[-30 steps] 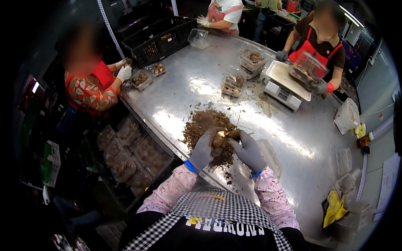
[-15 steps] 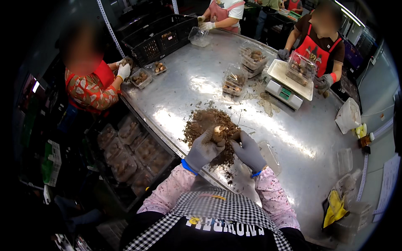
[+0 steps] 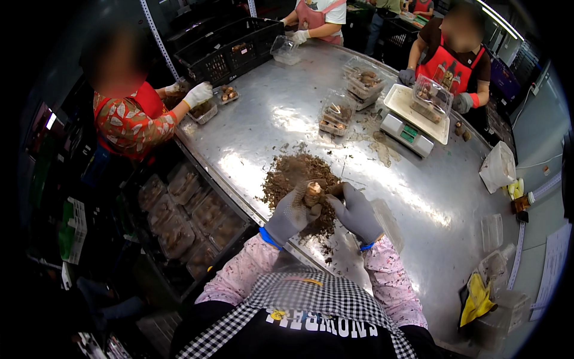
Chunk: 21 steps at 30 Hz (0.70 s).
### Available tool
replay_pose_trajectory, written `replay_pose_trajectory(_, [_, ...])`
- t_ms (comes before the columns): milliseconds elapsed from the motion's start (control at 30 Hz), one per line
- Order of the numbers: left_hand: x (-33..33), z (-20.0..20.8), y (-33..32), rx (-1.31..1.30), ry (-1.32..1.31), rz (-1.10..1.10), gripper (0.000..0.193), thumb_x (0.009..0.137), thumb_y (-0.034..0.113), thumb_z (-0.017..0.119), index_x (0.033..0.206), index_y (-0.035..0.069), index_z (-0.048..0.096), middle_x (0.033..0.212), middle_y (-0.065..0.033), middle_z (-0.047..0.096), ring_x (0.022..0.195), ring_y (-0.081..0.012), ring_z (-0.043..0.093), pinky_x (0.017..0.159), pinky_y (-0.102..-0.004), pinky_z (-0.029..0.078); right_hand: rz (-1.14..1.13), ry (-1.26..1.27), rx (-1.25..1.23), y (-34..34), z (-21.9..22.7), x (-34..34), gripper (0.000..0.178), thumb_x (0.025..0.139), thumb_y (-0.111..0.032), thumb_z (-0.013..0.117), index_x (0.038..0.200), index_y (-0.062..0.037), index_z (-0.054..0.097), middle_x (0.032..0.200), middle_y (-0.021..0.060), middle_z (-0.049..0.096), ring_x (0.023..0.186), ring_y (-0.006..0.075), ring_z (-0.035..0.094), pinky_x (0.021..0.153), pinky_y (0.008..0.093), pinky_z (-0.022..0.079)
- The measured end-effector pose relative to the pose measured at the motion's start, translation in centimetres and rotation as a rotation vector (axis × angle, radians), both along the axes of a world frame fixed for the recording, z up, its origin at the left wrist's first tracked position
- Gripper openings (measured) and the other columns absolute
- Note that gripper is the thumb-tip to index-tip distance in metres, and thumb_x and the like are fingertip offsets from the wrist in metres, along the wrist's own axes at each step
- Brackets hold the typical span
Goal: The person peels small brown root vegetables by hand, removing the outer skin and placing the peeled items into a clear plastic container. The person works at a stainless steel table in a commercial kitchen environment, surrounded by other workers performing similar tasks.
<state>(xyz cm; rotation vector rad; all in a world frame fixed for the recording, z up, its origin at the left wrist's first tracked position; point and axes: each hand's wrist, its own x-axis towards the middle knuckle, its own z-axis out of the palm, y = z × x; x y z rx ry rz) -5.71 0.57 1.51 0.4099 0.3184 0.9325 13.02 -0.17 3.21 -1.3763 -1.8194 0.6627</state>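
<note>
My left hand (image 3: 289,214), in a grey dotted work glove, wraps round a brown taro-like corm (image 3: 314,190) with a pale end pointing up. Right beside it my right hand (image 3: 357,212), gloved in grey, has its fingers bent and pressed together at the corm's side; what they pinch is hidden. Under both hands spreads a heap of dark brown peelings (image 3: 293,176) on the metal table (image 3: 239,128). A clear plastic tray (image 3: 390,224) lies just right of my right hand.
Clear boxes of corms (image 3: 336,115) stand ahead, near a scale (image 3: 412,122) carrying another box. A crate of filled boxes (image 3: 191,218) sits at the left edge. Co-workers stand left, ahead and right. A yellow-and-black cloth (image 3: 476,300) lies at the lower right.
My hands stay at the same spot, the corm barely shifted. The left co-worker's white-gloved hand has moved right, over the box. At the right, the co-worker's hand has drawn back from loose corms.
</note>
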Motion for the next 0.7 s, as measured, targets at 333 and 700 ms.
replay_pose_trajectory(333, [-1.3, -2.6, 0.8, 0.008, -0.179, 0.027, 0.034, 0.103, 0.028, 0.040, 0.125, 0.004, 0.052, 0.100, -0.0051, 0.058, 0.074, -0.0116, 0.051, 0.063, -0.0250, 0.043, 0.082, -0.175, 0.142, -0.5, -2.0, -1.3, 0.029, 0.089, -0.028, 0.059, 0.085, 0.0005, 0.052, 0.078, 0.0216, 0.057, 0.074, 0.0409, 0.056, 0.067, 0.0471, 0.045])
replay_pose_trajectory(700, [0.4, -2.3, -1.0, 0.284, 0.604, 0.179, 0.022, 0.099, 0.013, 0.050, 0.118, 0.003, 0.056, 0.099, -0.0067, 0.058, 0.087, -0.0168, 0.059, 0.080, -0.0280, 0.051, -0.034, 0.022, -0.289, -6.9, -1.7, -2.3, 0.024, 0.095, -0.024, 0.050, 0.096, -0.0012, 0.055, 0.088, 0.0198, 0.058, 0.084, 0.0375, 0.058, 0.075, 0.0430, 0.047])
